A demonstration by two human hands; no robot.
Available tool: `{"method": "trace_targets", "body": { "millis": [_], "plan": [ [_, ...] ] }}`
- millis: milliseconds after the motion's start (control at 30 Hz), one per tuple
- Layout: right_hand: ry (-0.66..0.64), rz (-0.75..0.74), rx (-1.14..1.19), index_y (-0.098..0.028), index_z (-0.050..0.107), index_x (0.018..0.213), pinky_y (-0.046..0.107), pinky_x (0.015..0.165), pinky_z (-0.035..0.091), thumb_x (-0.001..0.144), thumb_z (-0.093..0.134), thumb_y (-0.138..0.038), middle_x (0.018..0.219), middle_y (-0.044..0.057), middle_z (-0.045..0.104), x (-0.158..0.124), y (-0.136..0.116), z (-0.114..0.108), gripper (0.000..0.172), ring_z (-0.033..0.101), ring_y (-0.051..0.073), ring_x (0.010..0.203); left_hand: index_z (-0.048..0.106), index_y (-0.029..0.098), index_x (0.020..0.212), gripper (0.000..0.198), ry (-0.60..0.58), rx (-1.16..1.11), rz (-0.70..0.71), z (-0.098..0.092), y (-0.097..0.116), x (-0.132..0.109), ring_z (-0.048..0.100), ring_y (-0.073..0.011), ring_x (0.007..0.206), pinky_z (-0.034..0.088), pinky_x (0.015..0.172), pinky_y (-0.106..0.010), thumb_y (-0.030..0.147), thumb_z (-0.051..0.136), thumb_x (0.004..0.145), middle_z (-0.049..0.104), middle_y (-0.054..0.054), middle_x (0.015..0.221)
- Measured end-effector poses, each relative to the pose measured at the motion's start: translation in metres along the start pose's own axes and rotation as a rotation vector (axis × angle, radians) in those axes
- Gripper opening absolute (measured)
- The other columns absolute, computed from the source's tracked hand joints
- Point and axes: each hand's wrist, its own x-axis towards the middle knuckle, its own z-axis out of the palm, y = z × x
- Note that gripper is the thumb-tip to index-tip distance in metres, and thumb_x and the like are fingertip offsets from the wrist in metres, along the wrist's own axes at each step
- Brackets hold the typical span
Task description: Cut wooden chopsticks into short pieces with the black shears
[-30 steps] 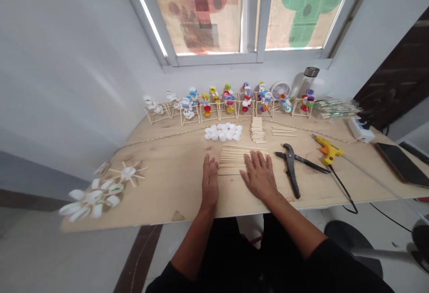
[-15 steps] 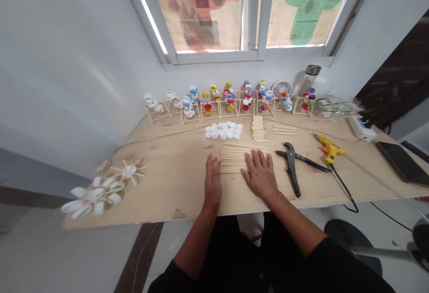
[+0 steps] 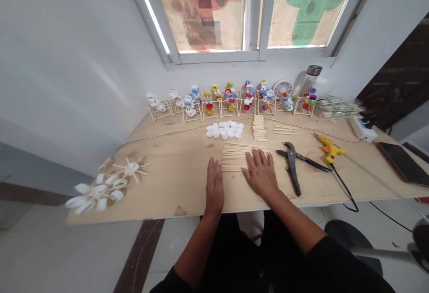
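A flat row of thin wooden sticks [image 3: 233, 158] lies side by side on the wooden table [image 3: 174, 172]. My right hand [image 3: 261, 174] rests palm down on the right part of the row, fingers spread. On edge at the left ends of the sticks stands my left hand [image 3: 214, 188], its fingers stretched out and nothing held in it. Behind the row are a cluster of white bottle caps [image 3: 225, 129] and a stack of short sticks [image 3: 259, 127]. A few loose sticks [image 3: 284, 129] lie to their right.
Black-handled cutters [image 3: 292, 167], a yellow glue gun [image 3: 330, 148], a power strip [image 3: 363, 129] and a phone [image 3: 404, 163] lie at right. Stick frames with coloured caps [image 3: 231, 100], a small fan [image 3: 282, 90] and a bottle [image 3: 310, 78] line the back. White-cap wheels [image 3: 98, 192] lie at left.
The view has shifted slightly. My left hand remains beside the stick ends, and my right hand still lies on the sticks with almost no movement.
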Motion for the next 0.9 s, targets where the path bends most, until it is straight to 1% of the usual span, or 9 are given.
{"method": "trace_targets", "body": {
  "millis": [100, 300, 467, 667, 833, 900],
  "plan": [
    [0.007, 0.000, 0.002, -0.015, 0.040, 0.133, 0.053, 0.103, 0.010, 0.089, 0.039, -0.040, 0.138, 0.015, 0.040, -0.0002, 0.0002, 0.0001, 0.051, 0.026, 0.032, 0.129, 0.031, 0.026, 0.136, 0.055, -0.003, -0.030, -0.008, 0.0005, 0.0031, 0.0008, 0.043, -0.0208, 0.123, 0.029, 0.105, -0.037, 0.049, 0.040, 0.087, 0.042, -0.008, 0.138],
    [0.005, -0.003, 0.010, -0.015, 0.041, 0.132, 0.053, 0.103, 0.011, 0.088, 0.039, -0.041, 0.139, 0.016, 0.039, -0.0007, 0.0009, 0.0011, 0.051, 0.026, 0.032, 0.129, 0.032, 0.025, 0.135, 0.054, 0.044, -0.055, -0.011, -0.0056, 0.0039, -0.0038, 0.047, -0.0199, 0.119, 0.033, 0.103, -0.036, 0.048, 0.040, 0.087, 0.044, -0.009, 0.136],
    [-0.002, -0.006, 0.008, -0.015, 0.039, 0.133, 0.053, 0.103, 0.010, 0.088, 0.039, -0.043, 0.139, 0.015, 0.039, -0.0005, 0.0008, 0.0007, 0.053, 0.026, 0.032, 0.129, 0.032, 0.026, 0.135, 0.054, 0.023, 0.000, 0.008, -0.0048, -0.0005, -0.0050, 0.046, -0.0204, 0.120, 0.030, 0.105, -0.038, 0.049, 0.040, 0.087, 0.043, -0.008, 0.136],
    [-0.006, -0.007, 0.003, -0.015, 0.039, 0.134, 0.053, 0.104, 0.009, 0.087, 0.039, -0.043, 0.140, 0.015, 0.038, -0.0007, 0.0004, 0.0000, 0.054, 0.025, 0.032, 0.129, 0.028, 0.026, 0.137, 0.054, -0.016, -0.012, 0.025, -0.0033, 0.0009, -0.0040, 0.045, -0.0203, 0.121, 0.030, 0.105, -0.039, 0.047, 0.039, 0.088, 0.041, -0.008, 0.138],
    [-0.011, -0.006, 0.002, -0.015, 0.038, 0.134, 0.053, 0.104, 0.009, 0.087, 0.040, -0.044, 0.140, 0.015, 0.037, -0.0003, 0.0003, 0.0000, 0.055, 0.025, 0.032, 0.130, 0.026, 0.026, 0.137, 0.055, -0.046, 0.039, 0.027, -0.0061, 0.0004, -0.0042, 0.042, -0.0207, 0.124, 0.030, 0.105, -0.039, 0.047, 0.036, 0.088, 0.039, -0.008, 0.139],
    [-0.015, -0.003, 0.002, -0.015, 0.039, 0.134, 0.053, 0.104, 0.009, 0.087, 0.040, -0.044, 0.140, 0.015, 0.037, -0.0001, 0.0003, -0.0003, 0.055, 0.024, 0.032, 0.130, 0.026, 0.025, 0.137, 0.053, -0.050, 0.088, 0.063, -0.0085, -0.0008, -0.0047, 0.040, -0.0203, 0.125, 0.031, 0.105, -0.039, 0.046, 0.033, 0.089, 0.039, -0.008, 0.139]
  ]
}}
